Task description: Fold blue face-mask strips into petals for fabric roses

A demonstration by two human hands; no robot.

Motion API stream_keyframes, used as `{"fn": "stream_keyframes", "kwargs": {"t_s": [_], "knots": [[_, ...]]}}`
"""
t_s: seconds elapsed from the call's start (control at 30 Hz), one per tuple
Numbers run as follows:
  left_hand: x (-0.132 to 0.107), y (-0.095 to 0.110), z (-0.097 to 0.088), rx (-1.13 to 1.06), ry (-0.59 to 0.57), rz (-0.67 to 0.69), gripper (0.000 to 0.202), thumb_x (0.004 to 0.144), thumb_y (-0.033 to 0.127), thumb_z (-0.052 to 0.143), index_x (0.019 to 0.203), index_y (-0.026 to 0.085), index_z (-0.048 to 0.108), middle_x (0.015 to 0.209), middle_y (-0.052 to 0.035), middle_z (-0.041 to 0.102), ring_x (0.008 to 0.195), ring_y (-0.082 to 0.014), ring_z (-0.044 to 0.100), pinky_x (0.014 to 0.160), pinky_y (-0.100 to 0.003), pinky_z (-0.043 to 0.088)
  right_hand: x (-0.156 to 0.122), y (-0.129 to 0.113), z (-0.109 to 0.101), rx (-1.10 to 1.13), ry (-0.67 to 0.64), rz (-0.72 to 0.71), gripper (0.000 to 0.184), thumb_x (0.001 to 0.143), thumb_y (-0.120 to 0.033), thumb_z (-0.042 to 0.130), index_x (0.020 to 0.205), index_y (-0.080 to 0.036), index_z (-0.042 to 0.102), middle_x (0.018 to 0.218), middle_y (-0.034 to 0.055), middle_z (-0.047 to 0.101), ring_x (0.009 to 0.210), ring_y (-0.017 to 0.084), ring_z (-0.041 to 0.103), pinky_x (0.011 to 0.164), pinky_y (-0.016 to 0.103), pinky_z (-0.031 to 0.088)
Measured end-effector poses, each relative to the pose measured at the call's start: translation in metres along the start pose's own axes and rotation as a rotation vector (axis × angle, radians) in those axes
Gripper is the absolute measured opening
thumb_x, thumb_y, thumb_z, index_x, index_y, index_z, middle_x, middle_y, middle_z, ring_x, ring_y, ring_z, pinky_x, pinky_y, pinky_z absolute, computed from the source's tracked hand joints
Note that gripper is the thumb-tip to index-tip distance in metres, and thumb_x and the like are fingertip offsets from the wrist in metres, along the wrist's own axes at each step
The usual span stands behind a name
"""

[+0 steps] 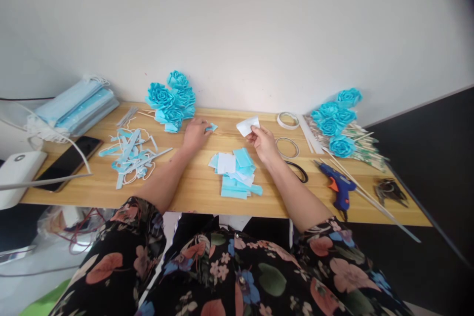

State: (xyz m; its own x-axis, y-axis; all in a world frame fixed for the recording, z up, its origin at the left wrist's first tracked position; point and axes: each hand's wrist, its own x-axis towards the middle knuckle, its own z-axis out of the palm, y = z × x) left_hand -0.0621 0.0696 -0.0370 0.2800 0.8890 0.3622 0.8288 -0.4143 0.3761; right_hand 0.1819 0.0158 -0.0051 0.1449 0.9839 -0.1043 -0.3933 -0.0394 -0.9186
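My right hand [263, 143] pinches a white square of mask fabric [246, 126] by its lower right corner, above the table. To its left, my left hand [197, 133] is closed low at the tabletop, with a small blue piece of mask fabric [212, 128] poking out from its fingertips. Between my forearms lies a loose pile of cut blue and white fabric pieces [237, 173]. Just beyond my left hand rests a bunch of blue fabric roses [172, 101].
Stacked face masks [76, 106], a phone [70, 163], a white device [20, 177] and cut strips [133, 155] lie left. At right are tape rolls [288, 120], a blue glue gun [338, 185], more blue roses [335, 118], sticks [366, 148] and a dark metal tool [390, 191].
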Motion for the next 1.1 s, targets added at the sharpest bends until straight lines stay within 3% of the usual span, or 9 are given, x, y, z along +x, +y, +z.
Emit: {"fn": "stream_keyframes", "kwargs": {"t_s": [0.13,0.27,0.5,0.8,0.97,1.1], "knots": [[0.001,-0.003,0.000,0.007,0.076,-0.035,0.029,0.091,0.030,0.053,0.105,0.018,0.076,0.109,-0.0132,0.070,0.106,-0.0297,0.060,0.100,-0.044,0.044,0.001,0.002,-0.001,-0.011,0.000,-0.003,0.026,0.063,-0.035,0.079,0.074,-0.019,0.062,0.061,-0.0040,0.062,0.055,0.008,0.055,0.053,0.020,0.048],[0.001,-0.007,-0.003,-0.021,0.113,-0.076,0.038,0.094,0.025,0.043,0.120,0.014,0.069,0.125,-0.0133,0.067,0.118,-0.0282,0.057,0.106,-0.043,0.041,0.002,0.003,-0.002,0.007,0.005,-0.008,0.028,0.059,-0.035,0.080,0.073,-0.018,0.064,0.062,-0.0032,0.064,0.056,0.008,0.055,0.051,0.019,0.048],[-0.001,-0.008,-0.004,0.005,0.015,-0.099,0.039,0.088,0.020,0.050,0.122,0.012,0.068,0.131,-0.0135,0.066,0.123,-0.0296,0.057,0.109,-0.042,0.040,0.001,0.001,-0.001,0.007,-0.004,-0.008,0.024,0.062,-0.034,0.080,0.073,-0.019,0.064,0.061,-0.0031,0.064,0.056,0.008,0.055,0.052,0.020,0.048],[-0.001,-0.008,-0.009,0.044,0.031,-0.118,0.053,0.082,0.003,0.041,0.130,0.006,0.062,0.130,-0.0179,0.065,0.121,-0.0288,0.058,0.106,-0.040,0.042,0.002,0.003,-0.002,0.002,-0.001,-0.009,0.024,0.062,-0.033,0.078,0.073,-0.018,0.063,0.063,-0.0030,0.063,0.056,0.008,0.055,0.052,0.020,0.048],[-0.002,-0.005,-0.019,0.100,0.013,-0.142,0.056,0.080,0.001,0.038,0.131,0.006,0.062,0.128,-0.0185,0.066,0.119,-0.0286,0.060,0.105,-0.040,0.044,0.001,0.000,-0.001,0.012,0.003,-0.008,0.023,0.063,-0.032,0.077,0.074,-0.018,0.063,0.062,-0.0033,0.063,0.056,0.008,0.055,0.051,0.020,0.047],[-0.006,0.001,-0.034,0.152,-0.058,-0.175,0.053,0.085,0.009,0.039,0.133,0.008,0.060,0.122,-0.0198,0.069,0.112,-0.0295,0.064,0.097,-0.039,0.048,-0.001,-0.001,0.000,0.002,0.001,-0.001,0.021,0.064,-0.032,0.076,0.073,-0.019,0.062,0.061,-0.0039,0.062,0.056,0.008,0.055,0.051,0.020,0.047]]}}
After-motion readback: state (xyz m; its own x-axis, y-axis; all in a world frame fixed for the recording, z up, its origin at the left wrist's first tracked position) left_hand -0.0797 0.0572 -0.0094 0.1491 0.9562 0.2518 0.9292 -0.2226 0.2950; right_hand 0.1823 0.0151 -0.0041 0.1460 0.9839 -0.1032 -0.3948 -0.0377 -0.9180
